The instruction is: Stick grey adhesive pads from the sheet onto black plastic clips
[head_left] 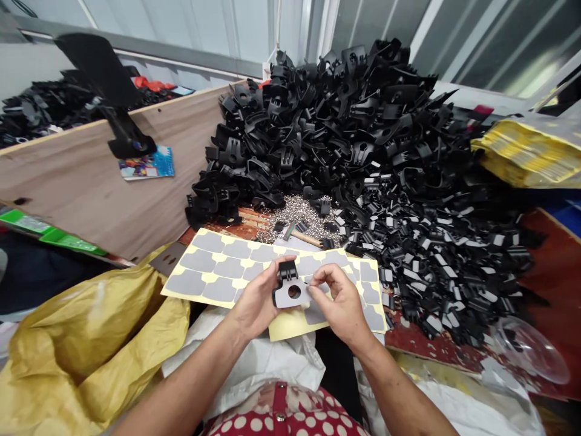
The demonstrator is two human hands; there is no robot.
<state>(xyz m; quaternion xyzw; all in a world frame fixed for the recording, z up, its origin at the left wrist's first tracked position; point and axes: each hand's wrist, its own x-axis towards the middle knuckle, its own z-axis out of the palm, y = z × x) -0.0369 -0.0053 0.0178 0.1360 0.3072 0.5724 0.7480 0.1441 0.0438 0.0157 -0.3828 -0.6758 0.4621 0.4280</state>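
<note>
Logged from my remote seat at the head camera: one left hand (256, 303), closed around a black plastic piece with a toothed end and a flat grey face pierced by a round hole (284, 298), the piece held above the sheets in front of the torso; one right hand (340, 301), thumb and forefinger drawn narrow at the piece's right edge, though whether they pinch it I cannot tell. Beneath, I count pale-yellow sheets bearing rows of grey cut shapes (198, 260), overlapping. Beyond them: a scatter of small shiny silver metal bits (297, 211) and, beside it, a tool with a light wooden handle (305, 235). Behind: one high heap of curved black plastic parts (327, 121); to its right front, many small black parts with pale faces (422, 248). Far right, a clear round plastic tub (535, 351), tilted. At left, a crumpled mustard-yellow sack (91, 339) below a wood-grain panel (82, 188).
</note>
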